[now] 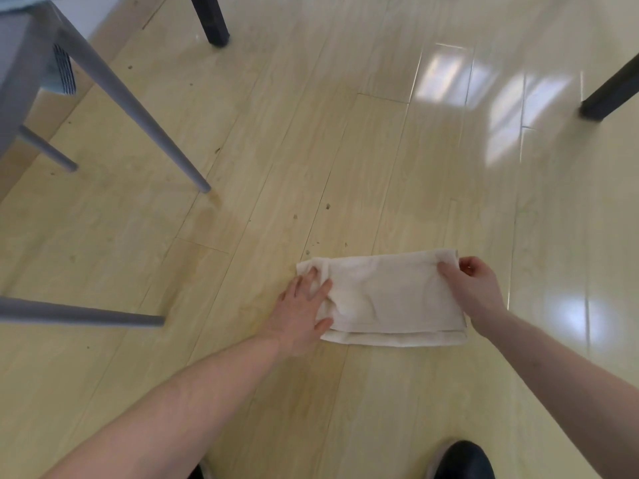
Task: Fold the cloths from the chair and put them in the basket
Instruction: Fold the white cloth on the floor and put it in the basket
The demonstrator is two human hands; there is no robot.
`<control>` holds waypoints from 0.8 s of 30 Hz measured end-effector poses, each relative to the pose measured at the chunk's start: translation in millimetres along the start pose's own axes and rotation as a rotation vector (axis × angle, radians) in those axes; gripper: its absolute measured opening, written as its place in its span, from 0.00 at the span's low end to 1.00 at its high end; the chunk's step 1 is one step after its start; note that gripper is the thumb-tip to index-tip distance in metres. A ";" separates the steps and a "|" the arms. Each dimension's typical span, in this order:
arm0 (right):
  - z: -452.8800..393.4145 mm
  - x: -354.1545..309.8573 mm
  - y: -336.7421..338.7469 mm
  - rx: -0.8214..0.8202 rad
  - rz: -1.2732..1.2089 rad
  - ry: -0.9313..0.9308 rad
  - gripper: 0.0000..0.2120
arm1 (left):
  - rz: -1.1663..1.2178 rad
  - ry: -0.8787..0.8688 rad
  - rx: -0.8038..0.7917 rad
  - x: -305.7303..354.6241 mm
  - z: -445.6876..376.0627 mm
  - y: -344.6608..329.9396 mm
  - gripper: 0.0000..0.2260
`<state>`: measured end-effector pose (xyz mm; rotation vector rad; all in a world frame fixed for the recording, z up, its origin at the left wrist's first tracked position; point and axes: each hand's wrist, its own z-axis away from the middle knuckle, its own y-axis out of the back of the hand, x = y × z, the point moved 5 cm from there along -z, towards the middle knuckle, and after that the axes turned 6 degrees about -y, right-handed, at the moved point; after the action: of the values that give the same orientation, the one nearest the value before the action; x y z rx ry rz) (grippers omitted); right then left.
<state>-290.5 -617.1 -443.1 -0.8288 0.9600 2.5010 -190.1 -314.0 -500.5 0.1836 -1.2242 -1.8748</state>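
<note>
A cream cloth [383, 299] lies folded in a long rectangle on the wooden floor [276, 167], its layers showing along the near edge. My left hand [304, 305] rests flat on its left end, fingers spread. My right hand [473, 288] pinches the far right corner of the cloth. At the upper left stands the grey chair [20, 74], with a light blue striped cloth [62, 72] hanging from its seat. No basket is in view.
Grey chair legs [138, 108] slant across the left side, and one lies low at the left edge [79, 314]. Two dark furniture legs stand at the top [211, 19] and at the right edge [612, 91]. My dark shoe [460, 461] shows at the bottom.
</note>
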 end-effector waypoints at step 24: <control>61.9 4.8 -98.1 -0.178 0.272 0.258 0.16 | 0.805 0.400 0.234 -10.4 -22.9 39.6 0.23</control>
<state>-270.6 -503.7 -457.4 -1.1708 1.0005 2.7923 -148.4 -327.6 -483.6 0.1497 -1.0194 -0.9455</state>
